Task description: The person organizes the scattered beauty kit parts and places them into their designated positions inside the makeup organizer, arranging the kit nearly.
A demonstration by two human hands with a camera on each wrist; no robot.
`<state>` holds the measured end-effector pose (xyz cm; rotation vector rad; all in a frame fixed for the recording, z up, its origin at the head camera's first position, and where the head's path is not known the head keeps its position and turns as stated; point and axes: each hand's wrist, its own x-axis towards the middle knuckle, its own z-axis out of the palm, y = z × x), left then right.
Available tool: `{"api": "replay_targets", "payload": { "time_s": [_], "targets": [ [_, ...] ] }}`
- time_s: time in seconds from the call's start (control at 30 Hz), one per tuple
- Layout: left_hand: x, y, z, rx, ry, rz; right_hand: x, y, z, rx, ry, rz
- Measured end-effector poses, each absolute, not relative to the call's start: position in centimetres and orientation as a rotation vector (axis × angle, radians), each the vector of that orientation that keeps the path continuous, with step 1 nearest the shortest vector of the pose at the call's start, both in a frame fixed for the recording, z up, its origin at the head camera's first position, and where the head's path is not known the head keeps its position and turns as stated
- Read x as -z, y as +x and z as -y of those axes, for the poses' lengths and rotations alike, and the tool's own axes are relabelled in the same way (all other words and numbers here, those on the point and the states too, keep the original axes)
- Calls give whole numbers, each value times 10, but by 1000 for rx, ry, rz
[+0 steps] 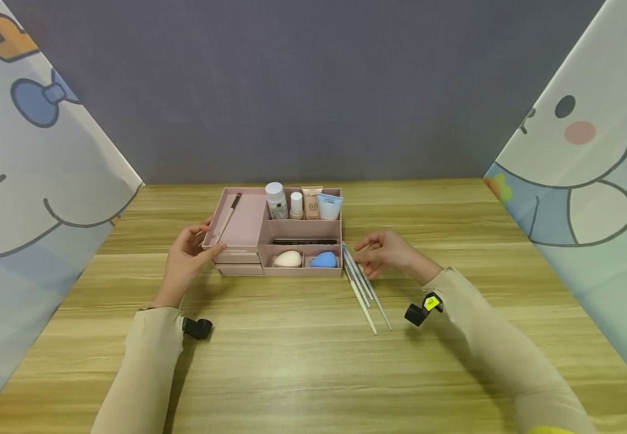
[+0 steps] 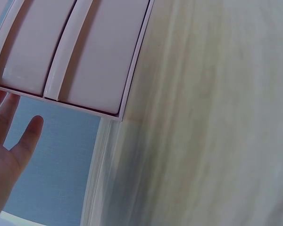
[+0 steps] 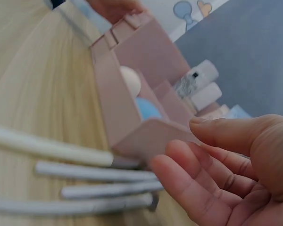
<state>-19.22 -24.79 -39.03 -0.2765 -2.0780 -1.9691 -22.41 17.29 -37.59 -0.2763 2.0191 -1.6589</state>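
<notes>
A pink makeup organizer (image 1: 302, 229) stands on the wooden table. My left hand (image 1: 185, 256) grips its left front corner, thumb at the front edge and fingers along the side. Beside the right end, my right hand (image 1: 386, 253) hovers near several thin makeup brushes (image 1: 364, 289) lying on the table. Its fingers (image 3: 179, 179) are loosely bent, with a gap to the thumb and nothing held. One brush (image 1: 230, 216) lies in the organizer's upper left tray. A white sponge (image 1: 288, 259) and a blue sponge (image 1: 324, 260) sit in the front compartments.
At the organizer's back stand a white-capped bottle (image 1: 276, 202), a smaller bottle (image 1: 296, 206), a BB tube (image 1: 312, 203) and a pale blue tube (image 1: 329, 206). A dark slim item (image 1: 305, 242) lies in the middle compartment. A grey panel (image 1: 313, 90) rises behind.
</notes>
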Motion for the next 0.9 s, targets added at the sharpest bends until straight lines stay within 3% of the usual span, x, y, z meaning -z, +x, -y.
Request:
{"api": "replay_targets", "payload": {
  "time_s": [0.9],
  "targets": [
    [391,-192,246,1970,-250,2072,405,-216,-186,1319,-227,-2185]
  ]
}}
